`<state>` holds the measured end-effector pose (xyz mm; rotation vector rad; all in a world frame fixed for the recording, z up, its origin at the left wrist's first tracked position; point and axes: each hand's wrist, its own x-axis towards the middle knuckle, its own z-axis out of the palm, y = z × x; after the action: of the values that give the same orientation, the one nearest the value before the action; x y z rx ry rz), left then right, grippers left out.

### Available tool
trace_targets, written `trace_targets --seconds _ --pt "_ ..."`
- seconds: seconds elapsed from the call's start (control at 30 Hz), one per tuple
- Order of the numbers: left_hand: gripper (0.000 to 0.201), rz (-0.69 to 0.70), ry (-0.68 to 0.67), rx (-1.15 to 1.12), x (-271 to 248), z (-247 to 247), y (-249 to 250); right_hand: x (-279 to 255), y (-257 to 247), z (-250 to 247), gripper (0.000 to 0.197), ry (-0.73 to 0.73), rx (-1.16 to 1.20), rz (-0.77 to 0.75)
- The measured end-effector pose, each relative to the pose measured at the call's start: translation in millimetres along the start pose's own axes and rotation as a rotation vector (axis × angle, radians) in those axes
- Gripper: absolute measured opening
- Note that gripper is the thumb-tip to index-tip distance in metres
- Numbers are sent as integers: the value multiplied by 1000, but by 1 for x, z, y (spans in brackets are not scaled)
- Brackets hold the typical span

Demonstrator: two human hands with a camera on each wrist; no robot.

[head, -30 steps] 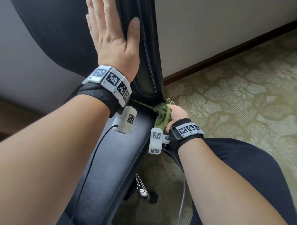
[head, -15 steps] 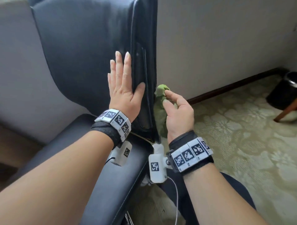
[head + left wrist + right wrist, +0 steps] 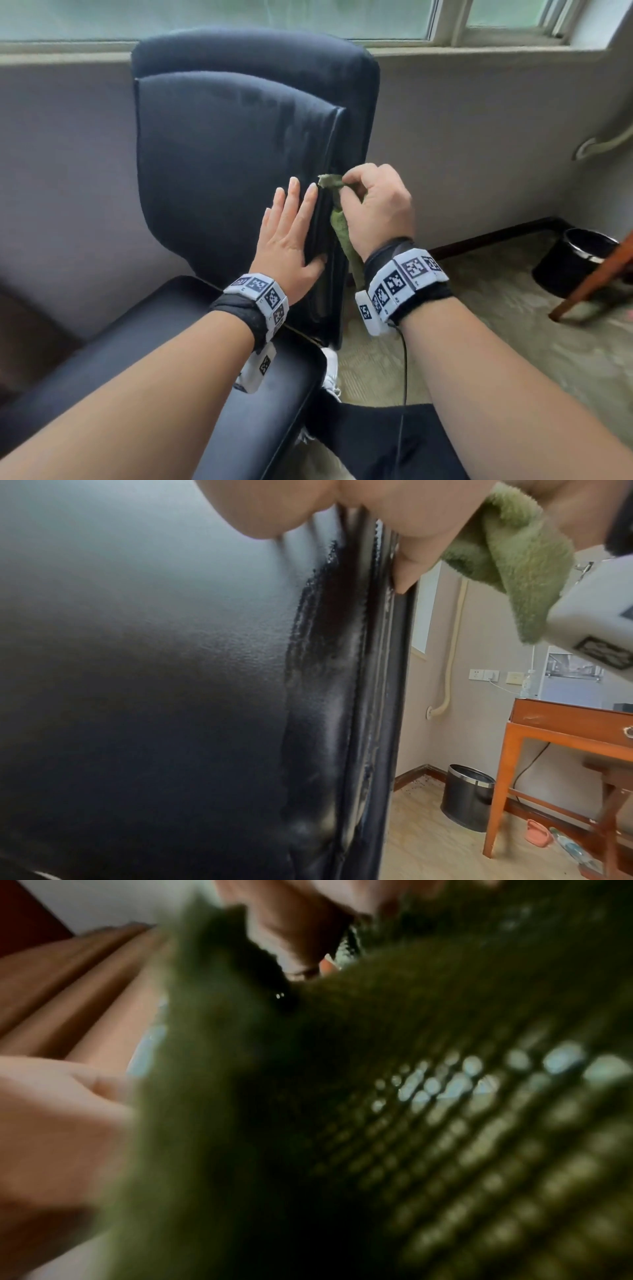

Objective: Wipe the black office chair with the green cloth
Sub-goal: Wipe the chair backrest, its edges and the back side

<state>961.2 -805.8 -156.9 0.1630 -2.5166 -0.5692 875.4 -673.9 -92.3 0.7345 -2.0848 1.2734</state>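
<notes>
Green cloth (image 3: 339, 222) pinched in the right hand (image 3: 376, 205) rubs the chair (image 3: 222, 154) back's side seam mid-frame — left hand (image 3: 291, 236) flat, bracing; damp streaks show there, top apparently unwiped.

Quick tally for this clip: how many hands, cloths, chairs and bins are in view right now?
Hands: 2, the left hand and the right hand
Green cloth: 1
Black office chair: 1
Black bin: 1
Total: 5

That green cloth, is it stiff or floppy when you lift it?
Probably floppy: the cloth droops in folds below the right hand that pinches it. Likely light, since fingertips alone carry it. Its fuzzy pile probably grips rather than slips.
</notes>
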Motion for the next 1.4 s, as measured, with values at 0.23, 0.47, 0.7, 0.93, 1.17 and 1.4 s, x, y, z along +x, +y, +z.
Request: trace_targets --seconds 0.23,0.47,0.7,0.93,1.17,1.4 --pt "112 8 -7 -13 0 2 -6 18 -9 10 9 59 -187 -197" --pt "110 -3 -2 -33 6 4 -10 -8 7 7 31 -56 -343 -264" --pt "110 0 7 -17 8 7 -12 -9 18 8 48 -147 -406 -238" --pt "113 -11 22 -9 9 10 -10 -21 13 22 46 -169 -306 -134" --pt "111 -6 48 -1 10 13 -10 -53 37 22 39 -348 -439 -196" --pt "109 -11 49 -4 9 12 -8 -46 39 4 26 -533 -556 -323"
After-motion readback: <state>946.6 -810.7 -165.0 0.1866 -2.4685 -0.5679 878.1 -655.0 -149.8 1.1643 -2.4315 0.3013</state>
